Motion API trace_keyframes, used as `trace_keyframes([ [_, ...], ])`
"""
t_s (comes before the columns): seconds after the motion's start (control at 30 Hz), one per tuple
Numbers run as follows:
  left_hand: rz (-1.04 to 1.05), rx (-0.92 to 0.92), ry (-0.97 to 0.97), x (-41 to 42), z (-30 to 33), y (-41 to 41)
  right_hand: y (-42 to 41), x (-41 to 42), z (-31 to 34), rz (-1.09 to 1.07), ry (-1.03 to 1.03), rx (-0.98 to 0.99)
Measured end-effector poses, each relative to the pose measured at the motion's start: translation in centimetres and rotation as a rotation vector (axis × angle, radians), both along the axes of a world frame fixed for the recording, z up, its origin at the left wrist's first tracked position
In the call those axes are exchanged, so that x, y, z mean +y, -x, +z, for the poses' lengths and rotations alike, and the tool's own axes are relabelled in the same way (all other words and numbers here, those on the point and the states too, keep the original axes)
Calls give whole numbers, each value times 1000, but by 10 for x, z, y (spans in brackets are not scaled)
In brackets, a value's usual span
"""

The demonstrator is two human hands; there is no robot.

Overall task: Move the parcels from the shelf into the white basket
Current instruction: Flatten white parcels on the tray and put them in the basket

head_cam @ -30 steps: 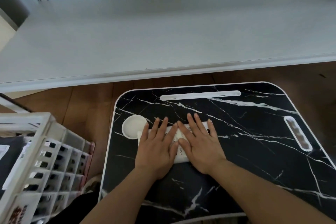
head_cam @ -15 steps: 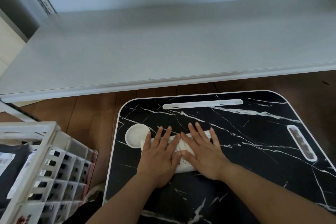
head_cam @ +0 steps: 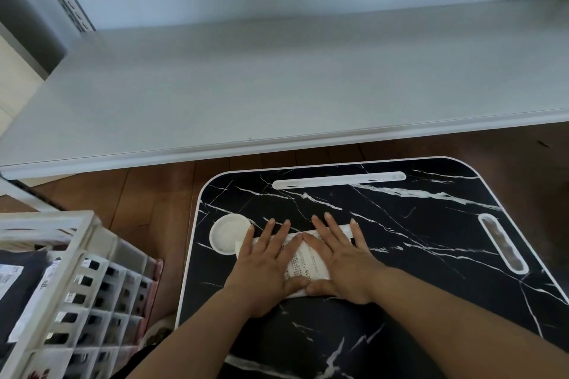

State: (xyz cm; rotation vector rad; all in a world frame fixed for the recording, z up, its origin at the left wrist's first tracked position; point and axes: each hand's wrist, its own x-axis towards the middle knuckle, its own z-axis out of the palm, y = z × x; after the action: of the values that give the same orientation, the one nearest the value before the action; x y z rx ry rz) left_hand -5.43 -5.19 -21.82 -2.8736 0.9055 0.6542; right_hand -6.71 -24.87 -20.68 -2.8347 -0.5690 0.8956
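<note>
A white parcel [head_cam: 308, 264] with a printed label lay flat on the black marble-patterned table [head_cam: 400, 255], just beside its round white recess [head_cam: 228, 237]. My left hand [head_cam: 261, 271] and right hand [head_cam: 343, 264] pressed down on it, fingers straight and spread, thumbs meeting at its near edge. The white basket [head_cam: 70, 280], holding dark parcels, stood to my left; the white shelf [head_cam: 292, 86] stretched beyond the table.

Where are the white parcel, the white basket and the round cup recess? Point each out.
white parcel [head_cam: 308, 264]: head view, on its printed label between the two hands.
white basket [head_cam: 83, 258]: head view, on its near lattice wall.
round cup recess [head_cam: 228, 237]: head view, on its white floor.
</note>
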Motion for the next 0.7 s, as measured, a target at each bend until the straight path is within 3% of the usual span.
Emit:
trace_keyframes([
  [0.17,-88,27,6,10,-1,-7,-5,-27,1,120,-47,16],
  [0.53,-68,-13,-36,6,-5,-5,-3,-20,0,40,-37,-42],
  [0.7,195,34,97,12,-6,5,16,-15,1,-52,51,-61],
])
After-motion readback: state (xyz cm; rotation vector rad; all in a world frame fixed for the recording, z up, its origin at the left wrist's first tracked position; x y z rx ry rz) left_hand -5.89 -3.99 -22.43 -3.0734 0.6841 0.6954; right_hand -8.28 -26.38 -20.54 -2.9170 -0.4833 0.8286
